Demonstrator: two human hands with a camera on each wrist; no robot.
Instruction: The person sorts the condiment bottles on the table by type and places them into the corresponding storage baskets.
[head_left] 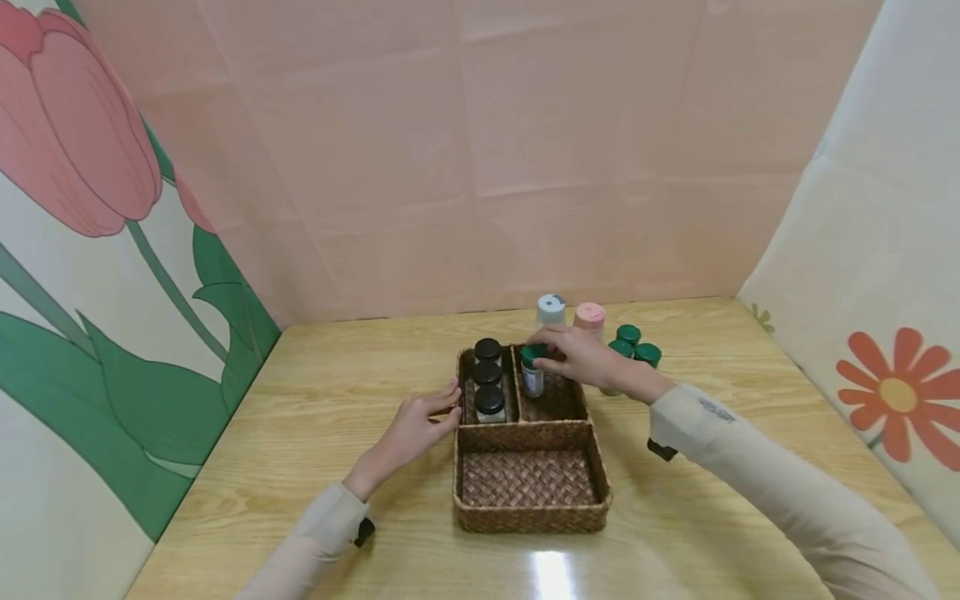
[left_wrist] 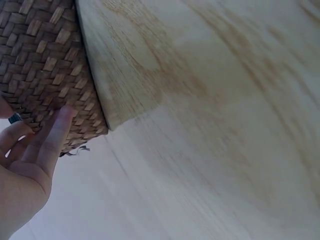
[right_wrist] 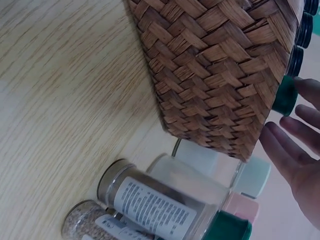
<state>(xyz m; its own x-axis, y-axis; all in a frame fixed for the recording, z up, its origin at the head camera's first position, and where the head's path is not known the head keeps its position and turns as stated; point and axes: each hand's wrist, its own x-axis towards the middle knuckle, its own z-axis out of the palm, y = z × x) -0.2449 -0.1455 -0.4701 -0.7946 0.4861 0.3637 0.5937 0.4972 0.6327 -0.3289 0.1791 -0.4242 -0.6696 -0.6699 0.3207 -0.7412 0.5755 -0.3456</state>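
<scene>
A brown woven basket [head_left: 532,521] with three compartments sits on the table. My right hand [head_left: 581,354] pinches a spice jar [head_left: 533,382] by its green cap, low inside the back right compartment. In the right wrist view the green cap [right_wrist: 285,97] shows over the basket's rim, with fingertips against it. My left hand [head_left: 416,429] touches the basket's left outer side, its fingers [left_wrist: 52,142] lying along the weave. Three black-capped jars [head_left: 489,400] stand in a row in the back left compartment. The wide front compartment holds nothing.
Right of the basket stand several green-capped jars [head_left: 648,355], one with a white printed label [right_wrist: 155,207]. Behind the right hand are a pink-capped container [head_left: 590,315] and a pale-blue-capped one [head_left: 551,310]. A pink cloth wall [head_left: 480,167] rises behind the wooden table [head_left: 337,375].
</scene>
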